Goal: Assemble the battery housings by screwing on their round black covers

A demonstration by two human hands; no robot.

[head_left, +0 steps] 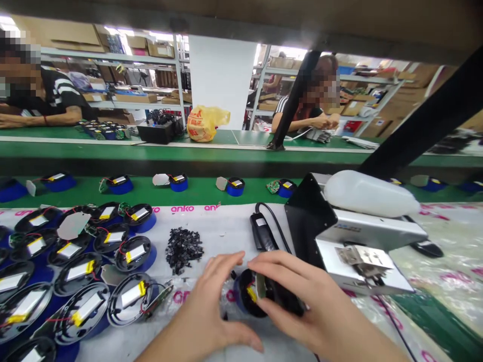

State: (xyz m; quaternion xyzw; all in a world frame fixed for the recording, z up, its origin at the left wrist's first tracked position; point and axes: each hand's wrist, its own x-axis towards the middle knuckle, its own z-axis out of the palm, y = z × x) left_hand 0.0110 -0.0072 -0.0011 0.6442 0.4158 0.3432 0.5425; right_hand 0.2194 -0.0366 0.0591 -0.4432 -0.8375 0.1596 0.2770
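Observation:
A round black and blue housing (252, 297) with a yellow-tabbed battery inside lies on the white sheet right in front of me. My right hand (298, 296) curls over its right side, fingers closed around it and pinching a small silvery plate. Reaching in from the lower left, my left hand (211, 306) has its fingers stretched out together, their tips at the housing's left rim. A pile of small black parts (183, 248) lies just beyond my left hand.
Several open round housings with silver batteries (75, 274) crowd the left of the sheet. A grey machine with a white bottle on top (358, 231) stands at right, a black power adapter (262, 232) beside it. More blue units ride the green conveyor (204, 191). Two people work across it.

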